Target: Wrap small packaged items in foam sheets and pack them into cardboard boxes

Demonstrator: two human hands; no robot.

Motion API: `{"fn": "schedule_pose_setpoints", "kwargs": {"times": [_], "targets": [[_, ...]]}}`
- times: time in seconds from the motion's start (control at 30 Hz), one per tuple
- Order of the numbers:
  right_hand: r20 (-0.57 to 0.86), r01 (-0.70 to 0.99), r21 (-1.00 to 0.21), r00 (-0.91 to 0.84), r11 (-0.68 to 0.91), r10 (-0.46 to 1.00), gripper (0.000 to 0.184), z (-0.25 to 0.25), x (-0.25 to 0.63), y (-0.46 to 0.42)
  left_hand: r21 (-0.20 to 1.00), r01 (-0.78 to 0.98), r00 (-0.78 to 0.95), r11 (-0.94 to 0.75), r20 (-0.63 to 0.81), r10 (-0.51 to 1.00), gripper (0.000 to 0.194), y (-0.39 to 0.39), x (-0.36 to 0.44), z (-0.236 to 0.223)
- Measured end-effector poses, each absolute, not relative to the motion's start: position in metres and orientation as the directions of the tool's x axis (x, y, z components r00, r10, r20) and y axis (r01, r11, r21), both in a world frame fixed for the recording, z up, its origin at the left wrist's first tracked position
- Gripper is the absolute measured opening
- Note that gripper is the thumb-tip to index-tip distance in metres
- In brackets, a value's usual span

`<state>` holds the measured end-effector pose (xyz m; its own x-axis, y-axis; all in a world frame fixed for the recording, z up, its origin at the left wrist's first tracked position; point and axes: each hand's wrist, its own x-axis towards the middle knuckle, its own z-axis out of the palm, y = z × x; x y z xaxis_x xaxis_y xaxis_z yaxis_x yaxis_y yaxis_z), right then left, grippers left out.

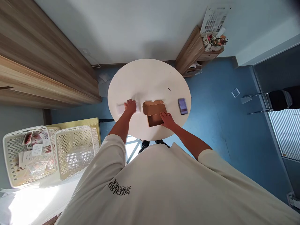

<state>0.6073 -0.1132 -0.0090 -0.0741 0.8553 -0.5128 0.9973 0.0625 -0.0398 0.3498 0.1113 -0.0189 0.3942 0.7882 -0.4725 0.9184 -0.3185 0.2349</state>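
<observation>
A small brown cardboard box (155, 120) lies near the front middle of the round white table, its flap lid (153, 109) raised and tipped back. Over the box's right edge, the fingers of my right hand (167, 119) are bent with the thumb side toward me, gripping it. My left hand (130, 107) rests to the left of the box, its fingers curled down over a white, flat, oblong thing (120, 108). The palm hides the middle of that white thing, and its kind is hard to make out.
On the table's right side lies a purple, blurred-out object (182, 106), with a small dark mark (169, 89) behind. Two white plastic baskets (57, 147) stand at lower left, holding packets and clear plastic. A wooden cabinet (191, 51) stands behind right, a chair (277, 100) far right.
</observation>
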Motion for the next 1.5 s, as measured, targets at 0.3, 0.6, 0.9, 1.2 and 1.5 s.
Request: {"fn": "schedule_pose_setpoints", "kwargs": {"times": [0.3, 0.6, 0.9, 1.2, 1.5], "targets": [[-0.486, 0.995, -0.070, -0.092, 0.067, 0.869, 0.096, -0.006, 0.608, -0.112, 0.307, 0.895, 0.428, -0.323, -0.391, 0.815, 0.036, 0.081, 0.344, 0.004], [-0.454, 0.995, -0.091, -0.073, 0.035, 0.888, 0.092, -0.009, 0.617, -0.113, 0.559, 0.824, 0.182, 0.094, -0.418, 0.890, 0.026, 0.028, 0.353, 0.034], [-0.412, 0.989, -0.141, -0.089, 0.033, 0.907, 0.095, -0.014, 0.619, -0.112, 0.609, 0.784, 0.153, 0.122, -0.380, 0.912, 0.029, -0.038, 0.401, 0.042], [-0.395, 0.985, -0.168, -0.109, 0.045, 0.912, 0.099, -0.017, 0.619, -0.110, 0.527, 0.830, 0.141, 0.183, -0.515, 0.845, 0.030, -0.064, 0.450, 0.003], [-0.392, 0.983, -0.175, -0.126, 0.060, 0.911, 0.098, -0.010, 0.618, -0.109, 0.458, 0.888, 0.286, 0.045, -0.627, 0.725, 0.027, -0.067, 0.454, -0.008]]}}
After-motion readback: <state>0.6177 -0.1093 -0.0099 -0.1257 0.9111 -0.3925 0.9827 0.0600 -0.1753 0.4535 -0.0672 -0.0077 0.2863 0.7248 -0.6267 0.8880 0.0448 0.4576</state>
